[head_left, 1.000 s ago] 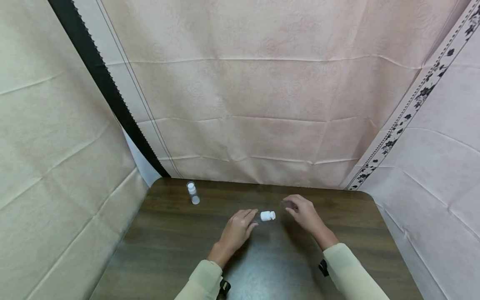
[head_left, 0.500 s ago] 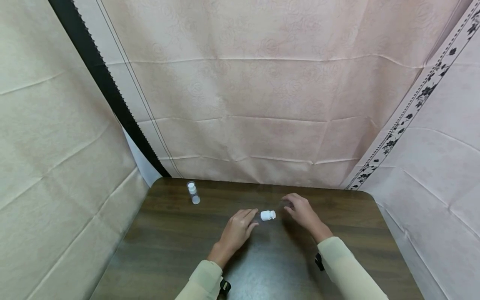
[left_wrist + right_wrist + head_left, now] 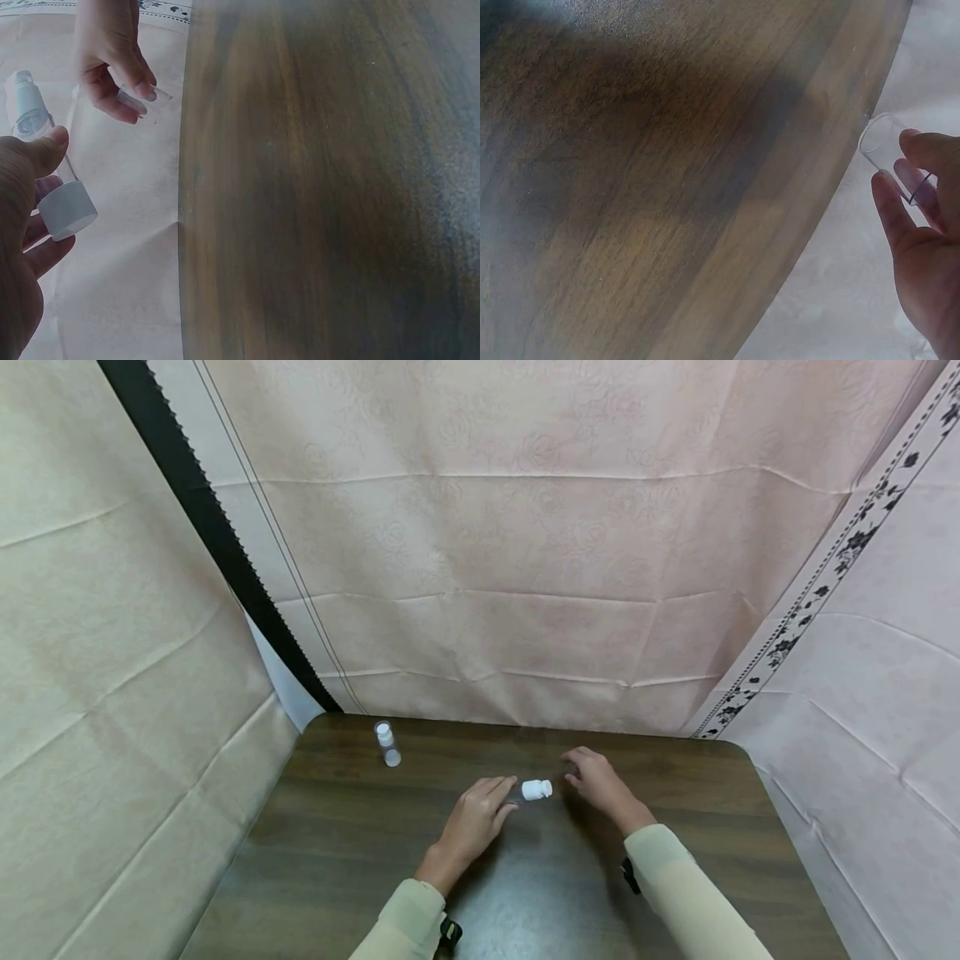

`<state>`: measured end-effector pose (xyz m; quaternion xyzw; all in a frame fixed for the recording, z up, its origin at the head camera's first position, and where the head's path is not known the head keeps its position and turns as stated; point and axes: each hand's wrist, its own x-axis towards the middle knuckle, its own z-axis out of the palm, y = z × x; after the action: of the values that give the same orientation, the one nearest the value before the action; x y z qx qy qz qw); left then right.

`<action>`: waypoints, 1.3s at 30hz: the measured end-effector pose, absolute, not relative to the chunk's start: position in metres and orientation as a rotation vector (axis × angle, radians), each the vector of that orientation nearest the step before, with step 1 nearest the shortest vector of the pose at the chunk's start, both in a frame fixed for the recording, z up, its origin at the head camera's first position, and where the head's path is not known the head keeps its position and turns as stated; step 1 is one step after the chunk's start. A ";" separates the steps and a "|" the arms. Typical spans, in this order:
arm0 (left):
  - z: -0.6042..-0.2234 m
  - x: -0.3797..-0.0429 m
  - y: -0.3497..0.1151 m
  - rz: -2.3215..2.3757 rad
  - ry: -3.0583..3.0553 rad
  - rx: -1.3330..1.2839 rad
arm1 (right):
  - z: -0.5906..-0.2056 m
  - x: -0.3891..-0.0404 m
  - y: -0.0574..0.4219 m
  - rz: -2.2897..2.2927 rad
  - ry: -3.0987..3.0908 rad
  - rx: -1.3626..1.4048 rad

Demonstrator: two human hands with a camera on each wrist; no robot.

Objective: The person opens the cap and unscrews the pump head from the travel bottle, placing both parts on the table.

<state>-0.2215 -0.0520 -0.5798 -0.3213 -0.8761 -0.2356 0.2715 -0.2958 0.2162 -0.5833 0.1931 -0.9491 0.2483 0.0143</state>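
My left hand [image 3: 471, 818] grips a small pump bottle [image 3: 537, 790] by its clear body, tilted on its side with the white pump top toward the right. In the left wrist view, the thumb and fingers wrap that body between the pump top and a white base [image 3: 67, 210]. My right hand [image 3: 600, 783], a short way right of the pump top, pinches a clear cylindrical cap [image 3: 889, 146] between thumb and fingertips. The cap and the bottle are apart. Another bottle [image 3: 387, 745] with a white top and pale base stands at the back left of the table.
The dark wooden table [image 3: 330, 860] has rounded back corners. Pale cloth [image 3: 480, 543] hangs behind it and at both sides, with a black strip [image 3: 217, 535] at left and a floral border [image 3: 825, 568] at right. Each wrist wears a black band.
My right hand and forearm have shifted slightly left, bringing the cap a little nearer the bottle. The left hand and its bottle have stayed almost still.
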 end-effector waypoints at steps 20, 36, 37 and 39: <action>-0.582 -0.220 -0.055 -0.618 -2.357 -0.854 | -0.593 -0.309 0.214 0.629 -3.033 0.610; -0.582 -0.217 -0.055 -0.629 -2.408 -0.835 | -0.599 -0.313 0.208 0.466 -3.039 0.707; -0.582 -0.217 -0.055 -0.629 -2.415 -0.834 | -0.599 -0.313 0.208 0.469 -3.053 0.697; -0.582 -0.217 -0.055 -0.634 -2.423 -0.837 | -0.599 -0.313 0.207 0.472 -3.084 0.682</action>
<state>-0.2171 -0.0553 -0.5818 -0.3072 -0.8888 -0.2328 0.2479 -0.3131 0.2071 -0.5989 0.2134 -0.9654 0.1479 -0.0259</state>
